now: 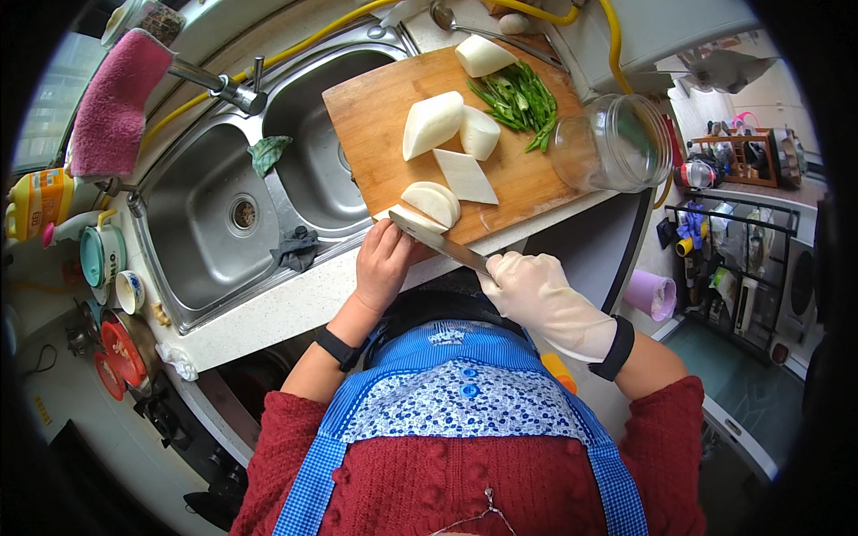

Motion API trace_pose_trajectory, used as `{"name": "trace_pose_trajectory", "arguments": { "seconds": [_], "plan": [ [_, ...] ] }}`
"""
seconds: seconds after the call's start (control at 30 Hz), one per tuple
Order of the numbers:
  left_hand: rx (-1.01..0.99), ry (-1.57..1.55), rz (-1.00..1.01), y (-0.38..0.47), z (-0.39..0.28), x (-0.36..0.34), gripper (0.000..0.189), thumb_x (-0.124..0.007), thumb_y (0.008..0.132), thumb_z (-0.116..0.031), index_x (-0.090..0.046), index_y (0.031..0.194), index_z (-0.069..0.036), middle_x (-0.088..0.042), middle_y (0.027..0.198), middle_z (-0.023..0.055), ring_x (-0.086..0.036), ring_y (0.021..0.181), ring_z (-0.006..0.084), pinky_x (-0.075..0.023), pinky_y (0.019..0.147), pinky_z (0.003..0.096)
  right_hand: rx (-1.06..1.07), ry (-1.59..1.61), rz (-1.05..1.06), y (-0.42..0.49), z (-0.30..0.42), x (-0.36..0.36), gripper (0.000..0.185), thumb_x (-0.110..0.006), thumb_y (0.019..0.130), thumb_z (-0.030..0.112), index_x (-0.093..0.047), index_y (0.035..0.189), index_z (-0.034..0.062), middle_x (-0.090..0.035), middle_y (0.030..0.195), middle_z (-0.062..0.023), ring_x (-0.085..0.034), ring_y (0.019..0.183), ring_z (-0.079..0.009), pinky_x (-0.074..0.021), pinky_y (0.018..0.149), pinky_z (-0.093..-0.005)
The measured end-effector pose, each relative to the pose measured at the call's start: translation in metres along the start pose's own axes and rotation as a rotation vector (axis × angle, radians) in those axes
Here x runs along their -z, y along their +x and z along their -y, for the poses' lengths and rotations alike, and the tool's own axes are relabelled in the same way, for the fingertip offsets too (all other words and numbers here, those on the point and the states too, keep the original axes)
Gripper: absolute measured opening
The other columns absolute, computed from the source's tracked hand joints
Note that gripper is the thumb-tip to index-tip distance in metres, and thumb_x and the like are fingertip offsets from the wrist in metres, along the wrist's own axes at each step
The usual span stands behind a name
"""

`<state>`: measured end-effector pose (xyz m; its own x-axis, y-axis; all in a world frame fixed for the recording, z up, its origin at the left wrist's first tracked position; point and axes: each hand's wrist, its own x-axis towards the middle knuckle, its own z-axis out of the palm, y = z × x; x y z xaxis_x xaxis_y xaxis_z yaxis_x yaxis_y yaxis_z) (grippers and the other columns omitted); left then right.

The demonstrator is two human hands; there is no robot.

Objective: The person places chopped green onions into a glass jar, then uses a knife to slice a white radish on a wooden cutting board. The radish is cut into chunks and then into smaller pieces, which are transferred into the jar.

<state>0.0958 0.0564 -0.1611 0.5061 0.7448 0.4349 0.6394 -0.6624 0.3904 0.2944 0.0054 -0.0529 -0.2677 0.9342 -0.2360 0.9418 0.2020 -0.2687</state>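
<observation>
My gloved right hand (529, 295) is closed around the handle of a kitchen knife (439, 242). The blade lies along a white radish slice (417, 221) at the near left edge of a wooden cutting board (375, 114). Bare fingers of my left hand (385, 261) press at that edge beside the blade tip; what they grip is hidden. Just beyond are overlapping half-round slices (432, 201). Farther up the board lie a flat slanted piece (466, 175), radish chunks (434, 124) and a heap of cut green peppers (519, 100).
A clear jar (613, 144) lies on its side at the board's right edge. Left of the board is a double steel sink (208, 201) with a faucet (244, 97) and cloths. A ladle (469, 30) lies behind the board. Cups and bottles line the far left counter.
</observation>
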Motion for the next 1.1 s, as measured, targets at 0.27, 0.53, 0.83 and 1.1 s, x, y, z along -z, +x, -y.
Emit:
{"name": "trace_pose_trajectory", "arguments": {
  "seconds": [0.27, 0.53, 0.83, 1.1],
  "plan": [
    [0.011, -0.042, -0.025, -0.001, 0.000, -0.003, 0.030, -0.067, 0.064, -0.005, -0.060, 0.093, 0.001, -0.057, 0.095, 0.0110, -0.054, 0.094, 0.0272, -0.0481, 0.079, 0.0342, -0.107, 0.090, 0.275, 0.011, -0.004, 0.014, 0.024, -0.051, 0.083, 0.026, -0.058, 0.074, 0.0051, -0.062, 0.068, -0.0138, -0.062, 0.063, -0.0306, -0.0492, 0.058, -0.0400],
    [-0.007, -0.023, -0.080, -0.004, 0.002, -0.006, 0.031, -0.067, 0.064, -0.006, -0.060, 0.094, -0.001, -0.057, 0.095, 0.0100, -0.054, 0.095, 0.0261, -0.0480, 0.080, 0.0338, -0.084, 0.144, 0.150, 0.044, 0.006, -0.034, 0.025, -0.049, 0.085, 0.023, -0.058, 0.072, 0.0046, -0.062, 0.068, -0.0158, -0.062, 0.064, -0.0319, -0.0491, 0.060, -0.0414],
    [0.393, -0.307, -0.029, -0.006, -0.007, 0.006, 0.020, -0.068, 0.074, -0.013, -0.057, 0.087, -0.002, -0.057, 0.083, 0.0090, -0.056, 0.079, 0.0216, -0.0482, 0.067, 0.0307, -0.187, 0.211, -0.014, 0.024, -0.002, -0.010, 0.032, -0.048, 0.087, 0.032, -0.060, 0.076, 0.0041, -0.063, 0.073, -0.0142, -0.062, 0.068, -0.0321, -0.0490, 0.065, -0.0400],
    [1.280, -1.329, 0.158, 0.001, 0.001, 0.001, 0.019, -0.060, 0.086, -0.017, -0.047, 0.081, -0.004, -0.060, 0.074, 0.0078, -0.061, 0.063, 0.0131, -0.0504, 0.056, 0.0224, -0.295, 0.202, 0.302, 0.011, 0.011, 0.014, 0.037, -0.042, 0.089, 0.036, -0.061, 0.079, 0.0054, -0.064, 0.078, -0.0141, -0.062, 0.075, -0.0308, -0.0488, 0.069, -0.0393]
  ]
}}
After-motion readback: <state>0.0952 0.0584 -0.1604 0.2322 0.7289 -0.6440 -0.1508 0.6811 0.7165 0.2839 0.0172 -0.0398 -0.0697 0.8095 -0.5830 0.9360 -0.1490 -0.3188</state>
